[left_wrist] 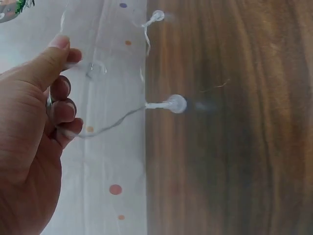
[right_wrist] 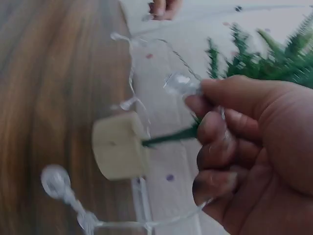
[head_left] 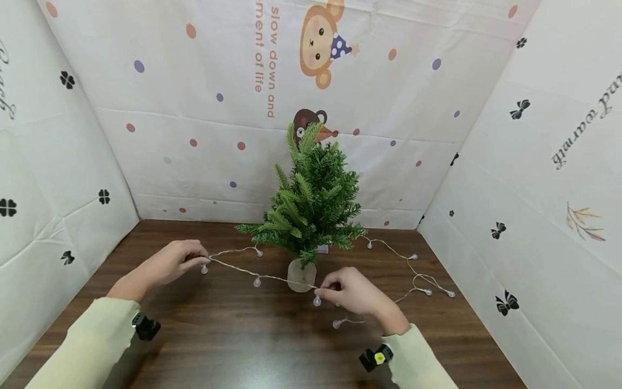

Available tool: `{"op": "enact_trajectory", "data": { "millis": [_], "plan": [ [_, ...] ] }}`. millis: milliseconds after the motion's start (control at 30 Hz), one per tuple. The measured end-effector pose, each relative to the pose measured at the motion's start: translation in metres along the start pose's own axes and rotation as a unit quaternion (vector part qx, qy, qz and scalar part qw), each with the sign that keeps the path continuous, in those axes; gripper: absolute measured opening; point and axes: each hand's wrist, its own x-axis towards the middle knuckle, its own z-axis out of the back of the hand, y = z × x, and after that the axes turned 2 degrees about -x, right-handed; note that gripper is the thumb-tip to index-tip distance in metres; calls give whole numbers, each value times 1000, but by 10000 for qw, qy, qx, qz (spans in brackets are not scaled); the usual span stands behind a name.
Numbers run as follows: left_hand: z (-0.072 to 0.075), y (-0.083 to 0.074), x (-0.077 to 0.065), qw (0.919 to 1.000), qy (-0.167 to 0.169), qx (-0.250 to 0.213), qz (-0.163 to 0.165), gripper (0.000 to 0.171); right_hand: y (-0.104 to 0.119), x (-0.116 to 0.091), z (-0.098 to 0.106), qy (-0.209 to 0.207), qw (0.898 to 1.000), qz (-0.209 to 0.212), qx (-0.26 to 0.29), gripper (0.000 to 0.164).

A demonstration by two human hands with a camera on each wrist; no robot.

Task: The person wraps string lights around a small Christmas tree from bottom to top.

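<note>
A string of lights (head_left: 233, 267) with clear round bulbs stretches between my two hands, in front of a small artificial Christmas tree (head_left: 316, 200). My left hand (head_left: 170, 263) pinches the wire left of the tree, a bulb dangling just below the fingers. Close to the tree's pale round base (head_left: 301, 273), my right hand (head_left: 357, 290) pinches the wire between thumb and fingers. Beside those fingertips hangs a bulb (right_wrist: 182, 84), seen in the right wrist view. More wire loops through the left hand's curled fingers toward another bulb (left_wrist: 176, 104) in the left wrist view.
Loose wire with several bulbs (head_left: 413, 257) lies on the brown wooden table (head_left: 233, 346) to the right of the tree. A small whitish box (head_left: 322, 249) sits behind the trunk. Printed white cloth walls (head_left: 233, 162) enclose the back and sides.
</note>
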Motion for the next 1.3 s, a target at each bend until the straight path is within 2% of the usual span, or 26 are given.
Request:
{"op": "enact_trajectory", "data": {
  "millis": [133,233,400,733,900,1033,1133,1300],
  "plan": [
    [4,-2,1,9999,60,-99,104,6,-3,-14,16,-64,9997,108,223,19],
    [7,-3,4,9986,181,-329,385,6,-4,-27,27,-95,9990,250,346,17],
    [13,-3,9,9915,318,-926,851,9,0,-46,45,-235,9958,644,604,15],
    [24,-3,18,9801,114,-1708,1008,10,9,-63,70,-921,9785,1607,912,24],
    [30,-7,25,9769,-65,-1863,1042,9,11,-64,77,-1217,9578,2384,1049,34],
    [35,-8,32,9792,-175,-1844,830,9,12,-63,82,-1393,9393,2888,1219,37],
    [38,-11,39,9786,-174,-1921,717,9,13,-62,86,-1434,9262,3205,1374,38],
    [42,-18,49,9726,-229,-2214,672,9,20,-61,91,-1412,9001,3770,1665,35]
  ]
}}
